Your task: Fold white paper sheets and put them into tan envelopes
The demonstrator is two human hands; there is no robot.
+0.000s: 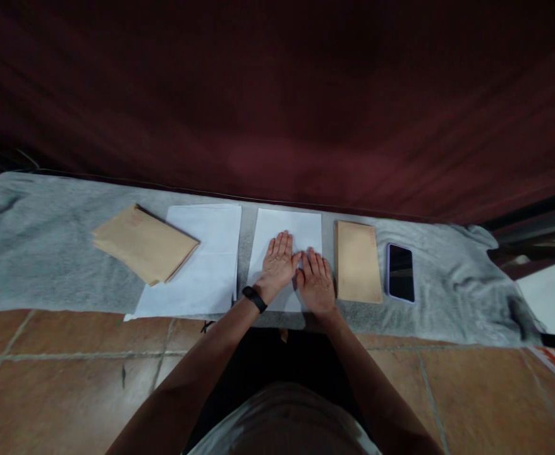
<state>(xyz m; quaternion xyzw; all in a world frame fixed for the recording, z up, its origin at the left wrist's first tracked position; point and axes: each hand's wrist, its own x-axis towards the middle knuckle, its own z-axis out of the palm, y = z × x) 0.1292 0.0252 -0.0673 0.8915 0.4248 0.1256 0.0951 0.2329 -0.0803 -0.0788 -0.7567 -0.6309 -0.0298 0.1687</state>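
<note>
A single white sheet of paper [289, 220] lies in front of me on a grey cloth. My left hand [280, 257] rests flat on it, fingers stretched toward the far edge, a black band on the wrist. Beside it, my right hand [316, 278] is spread over the sheet's right side, its thumb side close to the left hand. Just right of the sheet is a neat stack of brown envelopes [359, 262]. To the left, a pile of white paper [206, 259] is partly covered by a skewed bunch of brown envelopes [145, 243].
A phone [401, 272] with a purple edge lies right of the envelope stack. The grey cloth [45, 246] covers a long narrow surface, wrinkled at the right end. A dark red panel or curtain [277, 126] rises behind it. Brown floor tiles [69, 392] show below.
</note>
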